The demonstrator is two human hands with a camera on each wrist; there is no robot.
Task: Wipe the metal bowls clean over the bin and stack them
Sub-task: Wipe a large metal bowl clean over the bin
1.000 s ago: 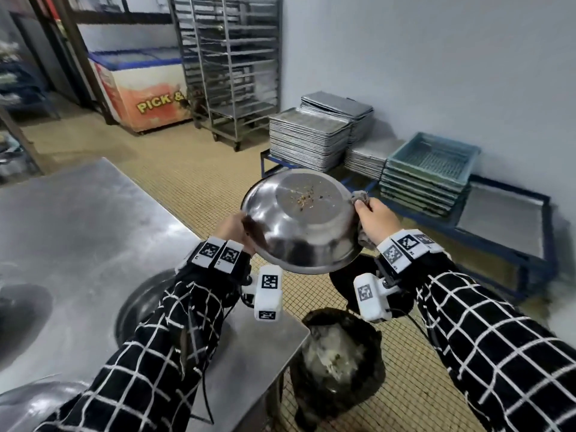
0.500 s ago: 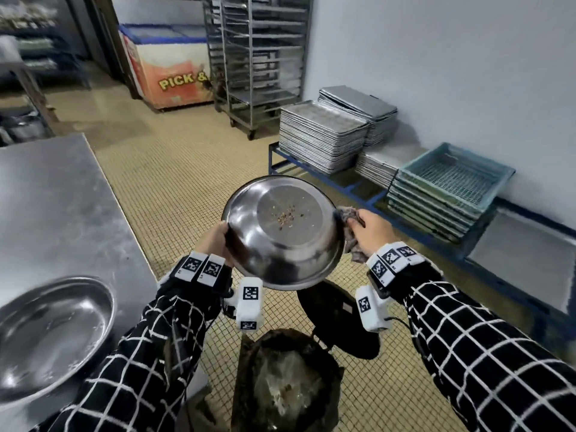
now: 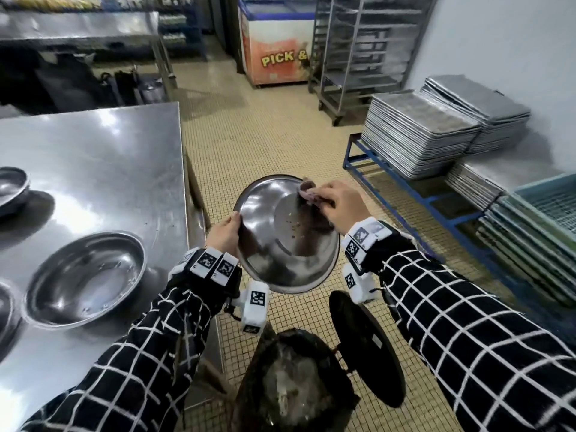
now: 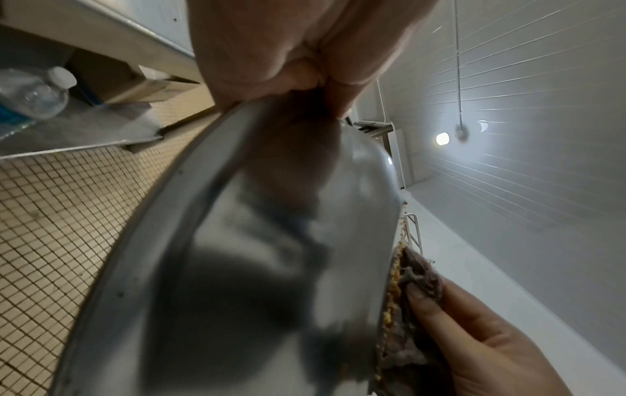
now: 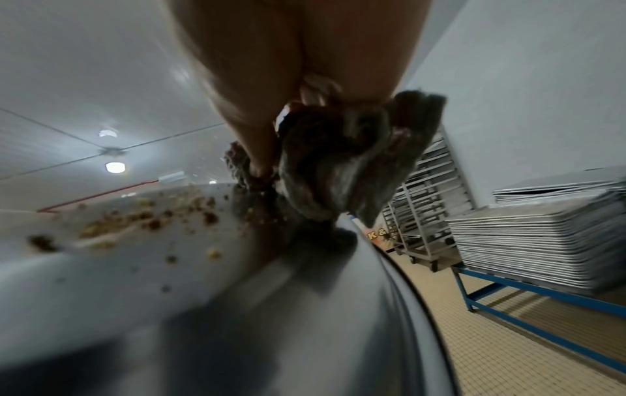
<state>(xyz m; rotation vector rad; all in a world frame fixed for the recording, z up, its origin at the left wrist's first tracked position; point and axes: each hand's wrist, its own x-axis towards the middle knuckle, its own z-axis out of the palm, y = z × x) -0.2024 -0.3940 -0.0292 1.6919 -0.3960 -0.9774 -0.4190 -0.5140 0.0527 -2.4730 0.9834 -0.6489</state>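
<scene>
Where it gripped the rim before, right hand [image 3: 338,204] now presses rag [image 3: 307,194] inside bowl [image 3: 265,238].

Both checked-sleeved arms reach forward, held above the bin [image 3: 296,378]. The left hand [image 3: 225,233] grips the bowl [image 3: 280,244] by its left rim, thumb inside. The right hand [image 3: 339,204] pinches a rag [image 3: 307,194], fingers curled, pressing it inside the bowl's upper right.

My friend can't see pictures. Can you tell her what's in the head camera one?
A left hand tilts a round shiny metal bowl above a black-lined bin while the right hand rubs a crumpled grey rag inside. Brown crumbs dot the bowl.
</scene>
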